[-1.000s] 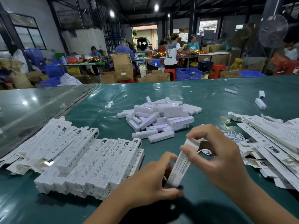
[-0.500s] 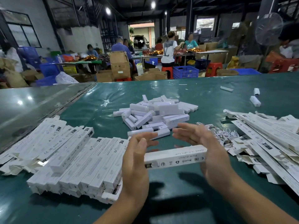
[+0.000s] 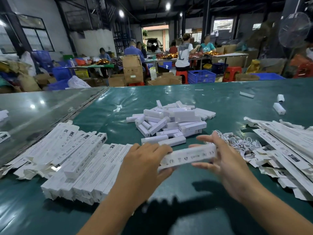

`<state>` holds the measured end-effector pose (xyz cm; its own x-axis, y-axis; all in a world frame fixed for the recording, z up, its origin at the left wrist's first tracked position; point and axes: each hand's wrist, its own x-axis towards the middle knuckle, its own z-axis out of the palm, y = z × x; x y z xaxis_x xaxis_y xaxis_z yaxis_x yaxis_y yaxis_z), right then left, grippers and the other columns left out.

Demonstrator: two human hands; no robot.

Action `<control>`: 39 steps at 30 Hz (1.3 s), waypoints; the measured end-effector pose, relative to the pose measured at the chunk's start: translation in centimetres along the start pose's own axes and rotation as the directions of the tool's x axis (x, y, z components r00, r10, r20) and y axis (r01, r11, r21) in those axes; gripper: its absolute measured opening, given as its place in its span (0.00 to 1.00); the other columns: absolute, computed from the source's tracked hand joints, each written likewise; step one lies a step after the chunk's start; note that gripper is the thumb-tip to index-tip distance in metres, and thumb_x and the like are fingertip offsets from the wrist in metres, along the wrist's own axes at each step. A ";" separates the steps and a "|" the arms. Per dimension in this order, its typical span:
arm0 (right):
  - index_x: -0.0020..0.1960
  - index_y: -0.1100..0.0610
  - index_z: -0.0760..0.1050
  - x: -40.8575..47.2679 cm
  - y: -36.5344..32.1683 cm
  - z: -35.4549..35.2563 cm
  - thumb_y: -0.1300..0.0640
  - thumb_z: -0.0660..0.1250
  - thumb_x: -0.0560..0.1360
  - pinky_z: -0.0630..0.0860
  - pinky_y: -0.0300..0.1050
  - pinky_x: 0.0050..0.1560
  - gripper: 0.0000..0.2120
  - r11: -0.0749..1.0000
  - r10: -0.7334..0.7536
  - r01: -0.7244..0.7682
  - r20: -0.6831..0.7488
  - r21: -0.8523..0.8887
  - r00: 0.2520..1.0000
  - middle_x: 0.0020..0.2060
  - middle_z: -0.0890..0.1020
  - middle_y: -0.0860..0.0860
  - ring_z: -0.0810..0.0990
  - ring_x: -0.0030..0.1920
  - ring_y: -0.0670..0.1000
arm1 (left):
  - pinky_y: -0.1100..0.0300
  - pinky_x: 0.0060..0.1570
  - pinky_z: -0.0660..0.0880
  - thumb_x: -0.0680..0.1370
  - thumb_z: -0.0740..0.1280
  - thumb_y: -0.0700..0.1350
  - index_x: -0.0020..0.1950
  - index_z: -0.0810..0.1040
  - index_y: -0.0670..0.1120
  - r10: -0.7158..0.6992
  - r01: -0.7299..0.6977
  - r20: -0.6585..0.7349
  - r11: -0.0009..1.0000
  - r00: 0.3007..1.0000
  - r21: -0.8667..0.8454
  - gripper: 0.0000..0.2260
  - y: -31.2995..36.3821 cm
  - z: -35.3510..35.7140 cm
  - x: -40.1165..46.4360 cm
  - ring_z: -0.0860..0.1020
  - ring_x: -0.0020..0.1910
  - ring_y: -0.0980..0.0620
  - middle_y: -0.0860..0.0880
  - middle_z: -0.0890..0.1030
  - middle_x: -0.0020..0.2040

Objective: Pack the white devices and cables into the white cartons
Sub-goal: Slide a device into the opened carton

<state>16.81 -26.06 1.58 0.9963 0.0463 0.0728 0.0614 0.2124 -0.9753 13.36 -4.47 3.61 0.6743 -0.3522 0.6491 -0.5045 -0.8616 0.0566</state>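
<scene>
- The long, narrow white cardboard carton with printed symbols (image 3: 189, 157) lies level in the air just above the green plastic-covered worktop (image 3: 237, 102), held end to end between both hands.
- The left hand (image 3: 144, 165) grips the carton's left end, its fingers (image 3: 158, 148) curled over the top edge and the thumb seemingly beneath — a real hold.
- The right hand (image 3: 227, 160) has its fingers straight and spread, the palm pressing flat against the carton's right end rather than wrapping it.
- Handling, as a judgement: thin card, light and hollow, stiff along its length but easily dented on the faces; hold it near the ends and edges, not by squeezing the middle.
- Rows of filled white cartons (image 3: 81, 160) sit just beside the left hand — probably where this one goes.
- The heap of white bar-shaped devices (image 3: 171, 121) lies beyond the hands; the tangle of thin white cables (image 3: 237, 141) is near the right hand, soft and prone to snagging.
- Flat unfolded white cartons (image 3: 284, 145) are stacked at the right.
</scene>
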 end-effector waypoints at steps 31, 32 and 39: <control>0.62 0.55 0.76 2.8 -1.3 -5.8 0.45 0.63 0.81 0.74 0.51 0.59 0.16 0.146 -0.257 -0.054 -0.091 -0.988 0.962 0.56 0.82 0.52 0.79 0.59 0.57 | 0.38 0.77 0.54 0.80 0.64 0.58 0.82 0.51 0.48 -0.707 0.610 0.181 0.689 0.683 0.392 0.36 -10.4 -2.7 -1.3 0.55 0.80 0.45 0.47 0.52 0.83; 0.63 0.56 0.76 3.2 -1.6 -6.8 0.44 0.63 0.80 0.73 0.54 0.62 0.18 0.005 -0.288 -0.153 -0.148 -0.988 0.946 0.59 0.81 0.55 0.77 0.61 0.59 | 0.39 0.78 0.53 0.80 0.64 0.58 0.81 0.54 0.48 -0.637 0.565 0.169 0.756 0.752 0.331 0.34 -8.9 -2.1 -0.7 0.54 0.81 0.47 0.48 0.52 0.83; 0.70 0.53 0.74 4.2 -3.2 -13.2 0.34 0.54 0.80 0.55 0.63 0.76 0.29 -0.159 -0.164 -0.594 -0.572 -0.789 0.804 0.77 0.64 0.60 0.60 0.76 0.63 | 0.44 0.76 0.60 0.75 0.74 0.51 0.67 0.78 0.47 -0.143 0.145 0.190 0.989 0.971 0.004 0.21 1.3 2.6 -0.7 0.70 0.73 0.45 0.46 0.72 0.74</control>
<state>21.63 -39.44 2.28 0.8255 -0.5557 0.0987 -0.5533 -0.8313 -0.0530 13.65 -6.31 1.23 0.8296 -0.2883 0.4781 -0.3992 -0.9050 0.1470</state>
